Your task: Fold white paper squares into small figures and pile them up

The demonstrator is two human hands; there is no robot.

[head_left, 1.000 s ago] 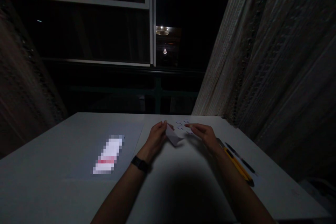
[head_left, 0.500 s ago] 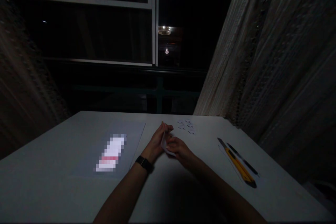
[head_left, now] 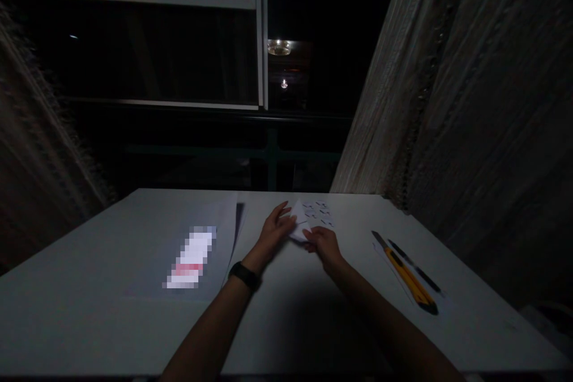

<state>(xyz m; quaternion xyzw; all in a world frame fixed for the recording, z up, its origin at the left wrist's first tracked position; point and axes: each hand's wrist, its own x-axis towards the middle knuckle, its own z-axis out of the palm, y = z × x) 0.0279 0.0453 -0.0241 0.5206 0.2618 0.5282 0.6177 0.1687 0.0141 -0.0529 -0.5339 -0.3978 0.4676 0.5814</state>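
Between my two hands is a small folded piece of white paper (head_left: 299, 229), with a pointed top and a crease across its face. My left hand (head_left: 274, 230), a dark watch at its wrist, grips the paper's left side with the thumb in front. My right hand (head_left: 323, 245) pinches the lower right corner between thumb and fingers. Just behind the paper, a sheet with several small dark marks (head_left: 323, 212) lies on the table, partly covered from view by the folded paper.
A yellow utility knife (head_left: 408, 274) and a black pen (head_left: 416, 267) lie at the right, over a pale slip. On the left, a blurred-out bright rectangle (head_left: 190, 258) rests on white sheets (head_left: 152, 274), one edge lifted. The white table (head_left: 89, 310) meets curtains and a dark window behind.
The folded paper has turned from edge-on to show its flat face, moving slightly right. Both hands have shifted right with it. The right edge of the left sheet has lifted.
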